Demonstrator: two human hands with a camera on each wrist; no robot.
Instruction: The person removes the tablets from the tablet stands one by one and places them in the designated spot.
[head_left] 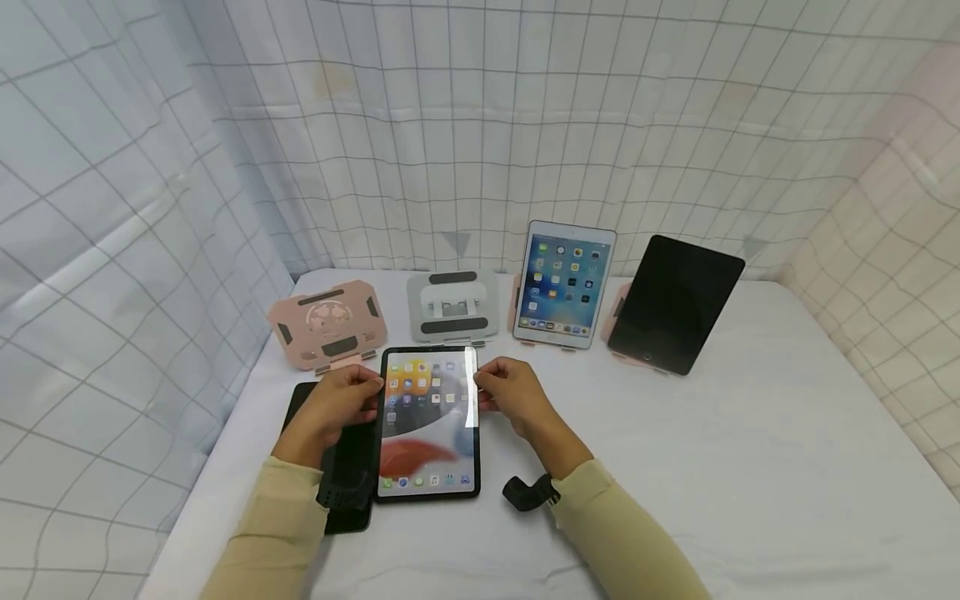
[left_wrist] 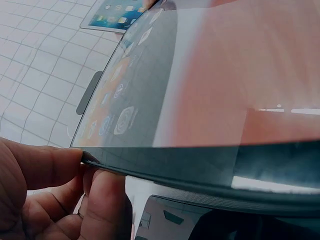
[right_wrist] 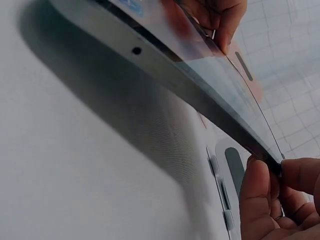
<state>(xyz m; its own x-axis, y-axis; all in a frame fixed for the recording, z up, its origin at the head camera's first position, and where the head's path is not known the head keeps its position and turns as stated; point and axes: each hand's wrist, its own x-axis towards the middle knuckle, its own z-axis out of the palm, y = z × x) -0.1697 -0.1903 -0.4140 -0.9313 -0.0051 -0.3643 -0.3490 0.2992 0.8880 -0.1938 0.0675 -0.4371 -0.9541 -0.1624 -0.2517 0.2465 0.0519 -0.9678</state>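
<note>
Both hands hold a dark-edged tablet [head_left: 429, 425] with a lit home screen, one at each long side. My left hand [head_left: 347, 396] pinches its left edge between thumb and fingers, seen close up in the left wrist view at the tablet's corner [left_wrist: 95, 157]. On the opposite edge, my right hand [head_left: 513, 392] has the same pinch. The right wrist view shows the tablet's side [right_wrist: 200, 102] raised above the cloth, with a shadow below. Just beyond the tablet's top stands a grey tablet stand [head_left: 453, 304].
A dark tablet [head_left: 348, 483] lies partly under my left forearm. At the back left is a pink stand [head_left: 330, 325]. A white tablet [head_left: 564, 283] with a lit screen and a black tablet [head_left: 675, 304] lean on pink stands at the back right. Gridded cloth [head_left: 480, 125] hangs behind.
</note>
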